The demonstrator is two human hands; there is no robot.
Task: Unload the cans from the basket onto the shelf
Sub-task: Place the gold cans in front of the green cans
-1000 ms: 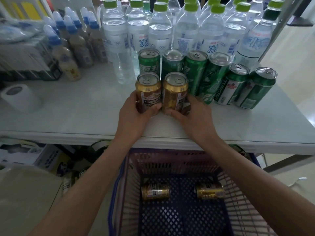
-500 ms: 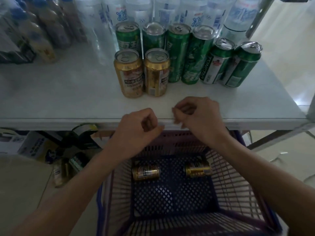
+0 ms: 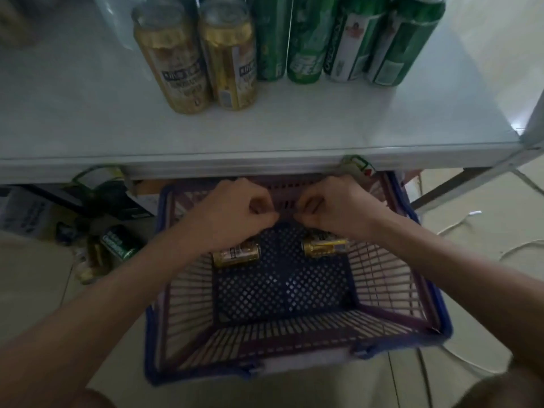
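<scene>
A blue and purple plastic basket point(image 3: 297, 366) stands on the floor below the white shelf point(image 3: 88, 128). Two gold cans lie on their sides on its mesh bottom, the left gold can point(image 3: 238, 255) and the right gold can point(image 3: 325, 247). My left hand point(image 3: 235, 210) and my right hand point(image 3: 338, 206) hang inside the basket just above these cans, fingers curled, holding nothing. Two more gold cans point(image 3: 173, 57) point(image 3: 232, 54) stand upright on the shelf, with several green cans point(image 3: 306, 39) behind and to their right.
Under the shelf at the left lie a green can point(image 3: 119, 241), boxes and other clutter on the floor. A metal shelf post point(image 3: 532, 119) rises at the right. A white cable point(image 3: 459, 225) runs over the pale floor on the right.
Both hands let go of the two gold cans on the shelf, drew back over its edge and dropped into the basket. The view tilted down toward the basket.
</scene>
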